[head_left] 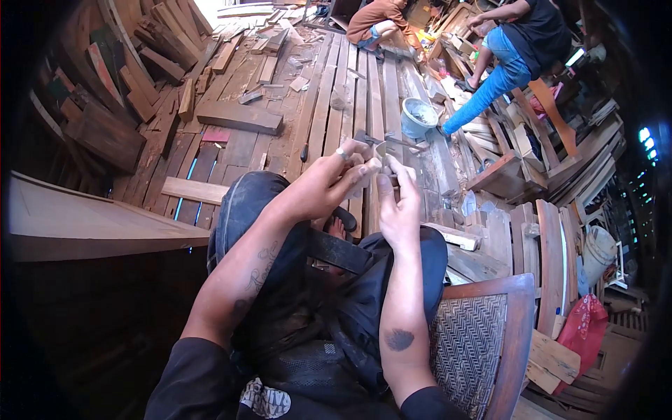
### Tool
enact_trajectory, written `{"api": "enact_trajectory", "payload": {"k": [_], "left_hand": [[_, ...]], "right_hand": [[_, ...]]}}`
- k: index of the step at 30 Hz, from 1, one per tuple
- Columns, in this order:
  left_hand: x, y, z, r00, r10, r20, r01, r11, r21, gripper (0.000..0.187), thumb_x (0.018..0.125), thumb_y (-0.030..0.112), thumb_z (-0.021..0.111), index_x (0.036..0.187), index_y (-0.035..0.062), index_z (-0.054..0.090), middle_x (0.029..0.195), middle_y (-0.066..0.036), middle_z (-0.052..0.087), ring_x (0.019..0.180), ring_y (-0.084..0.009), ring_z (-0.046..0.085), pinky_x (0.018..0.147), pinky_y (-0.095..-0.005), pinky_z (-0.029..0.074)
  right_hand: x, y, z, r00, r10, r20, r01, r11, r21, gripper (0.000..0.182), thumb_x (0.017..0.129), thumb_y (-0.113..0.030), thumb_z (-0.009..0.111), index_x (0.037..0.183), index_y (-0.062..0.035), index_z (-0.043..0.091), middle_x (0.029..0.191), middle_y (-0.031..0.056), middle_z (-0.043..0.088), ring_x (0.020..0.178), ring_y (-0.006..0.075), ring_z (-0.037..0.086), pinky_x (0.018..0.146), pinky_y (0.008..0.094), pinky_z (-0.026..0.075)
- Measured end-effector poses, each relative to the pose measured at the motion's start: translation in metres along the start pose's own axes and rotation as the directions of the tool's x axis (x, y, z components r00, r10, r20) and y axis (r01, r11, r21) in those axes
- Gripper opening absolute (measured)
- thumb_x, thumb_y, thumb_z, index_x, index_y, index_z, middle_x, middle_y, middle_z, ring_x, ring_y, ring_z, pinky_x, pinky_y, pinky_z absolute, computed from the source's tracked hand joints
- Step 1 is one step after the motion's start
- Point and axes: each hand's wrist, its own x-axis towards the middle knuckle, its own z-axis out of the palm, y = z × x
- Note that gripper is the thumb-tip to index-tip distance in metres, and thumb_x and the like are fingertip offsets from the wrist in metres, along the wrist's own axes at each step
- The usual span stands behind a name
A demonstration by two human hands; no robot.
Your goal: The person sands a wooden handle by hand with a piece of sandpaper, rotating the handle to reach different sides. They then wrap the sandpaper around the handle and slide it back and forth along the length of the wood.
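Observation:
Both hands are raised in front of me above my lap, close together. My left hand (336, 180) has its fingers bent around a small, pale, flat piece (380, 151) that looks like folded paper or a thin sheet. From the other side, my right hand (400, 203) pinches the same piece between thumb and fingers. The fingertips of the two hands nearly meet there, and what the piece is made of is too small to tell. A dark block (340, 252) lies across my lap below the hands.
A woven-seat chair (467, 350) stands at my right. Ahead are a grey bucket (420, 116), a thick plank (240, 117) and long floor boards. Two people, one in brown (374, 21) and one in blue jeans (490, 77), are at the top. A pale panel (105, 220) lies left.

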Motion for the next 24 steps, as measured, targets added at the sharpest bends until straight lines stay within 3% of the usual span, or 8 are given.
{"api": "enact_trajectory", "payload": {"k": [2,3,7,10,14,16,21,24], "left_hand": [[0.001,0.000,0.001,1.000,-0.001,0.000,0.001,1.000,-0.014,0.030,0.109,0.013,0.053,0.135,-0.0013,0.048,0.109,-0.018,0.072,0.107,-0.0220,0.071,0.092,-0.0367,0.053],[0.001,0.001,0.000,1.000,0.017,0.004,-0.017,1.000,0.007,0.030,0.109,0.013,0.053,0.134,-0.0015,0.048,0.110,-0.018,0.072,0.107,-0.0222,0.071,0.092,-0.0367,0.053],[0.000,-0.005,0.000,0.998,0.050,-0.030,-0.049,0.997,0.061,0.030,0.109,0.013,0.053,0.135,-0.0020,0.048,0.109,-0.017,0.072,0.106,-0.0209,0.070,0.091,-0.0360,0.053],[0.000,-0.001,0.001,1.000,0.002,-0.021,-0.003,1.000,-0.019,0.031,0.109,0.014,0.054,0.135,-0.0020,0.048,0.109,-0.017,0.072,0.106,-0.0203,0.070,0.091,-0.0356,0.053],[-0.001,-0.002,0.002,1.000,-0.004,-0.007,0.004,1.000,0.002,0.031,0.110,0.015,0.054,0.134,-0.0021,0.048,0.108,-0.015,0.071,0.103,-0.0198,0.069,0.090,-0.0355,0.054],[0.000,-0.004,0.003,0.998,0.016,-0.064,-0.016,1.000,0.004,0.031,0.110,0.016,0.053,0.134,-0.0021,0.048,0.106,-0.014,0.071,0.101,-0.0190,0.069,0.090,-0.0349,0.053],[0.000,0.001,0.001,1.000,-0.015,0.009,0.015,0.998,-0.058,0.031,0.111,0.016,0.052,0.135,-0.0020,0.047,0.106,-0.013,0.070,0.102,-0.0166,0.067,0.090,-0.0336,0.053],[-0.001,-0.001,0.001,0.999,-0.033,-0.004,0.032,0.995,-0.100,0.031,0.111,0.017,0.051,0.136,-0.0018,0.047,0.109,-0.014,0.069,0.103,-0.0157,0.065,0.090,-0.0333,0.053]], "right_hand": [[0.002,-0.005,-0.007,0.997,-0.047,-0.062,0.051,0.996,0.076,0.040,0.107,-0.019,0.061,0.141,0.0021,0.059,0.121,0.0098,0.061,0.112,0.0183,0.059,0.099,0.0326,0.047],[0.002,-0.015,-0.010,0.998,-0.024,-0.055,0.038,0.960,0.276,0.041,0.107,-0.022,0.062,0.141,0.0028,0.059,0.122,0.0097,0.061,0.112,0.0183,0.059,0.099,0.0328,0.047],[0.003,-0.010,-0.006,0.996,-0.087,0.001,0.087,0.995,0.052,0.044,0.107,-0.026,0.063,0.140,0.0034,0.059,0.123,0.0089,0.059,0.111,0.0177,0.059,0.098,0.0328,0.048],[0.004,-0.009,-0.008,0.992,-0.018,-0.124,0.037,0.987,0.153,0.044,0.107,-0.025,0.064,0.139,0.0036,0.059,0.121,0.0099,0.059,0.109,0.0182,0.059,0.097,0.0323,0.048],[-0.001,-0.019,-0.007,0.977,-0.209,-0.031,0.210,0.976,0.055,0.040,0.106,-0.022,0.064,0.138,0.0023,0.061,0.116,0.0073,0.059,0.102,0.0144,0.057,0.089,0.0273,0.047],[-0.003,-0.008,-0.001,0.999,-0.013,-0.053,0.014,1.000,0.017,0.042,0.105,-0.023,0.066,0.138,0.0025,0.061,0.109,0.0080,0.059,0.099,0.0153,0.057,0.087,0.0287,0.047],[-0.002,-0.018,-0.006,0.982,-0.141,-0.128,0.160,0.974,0.158,0.039,0.105,-0.021,0.066,0.136,0.0035,0.062,0.109,0.0087,0.060,0.101,0.0165,0.058,0.091,0.0302,0.047],[0.000,-0.003,0.002,0.996,-0.048,-0.077,0.051,0.998,0.042,0.039,0.106,-0.022,0.064,0.135,0.0041,0.062,0.111,0.0090,0.060,0.103,0.0171,0.058,0.092,0.0311,0.047]]}}
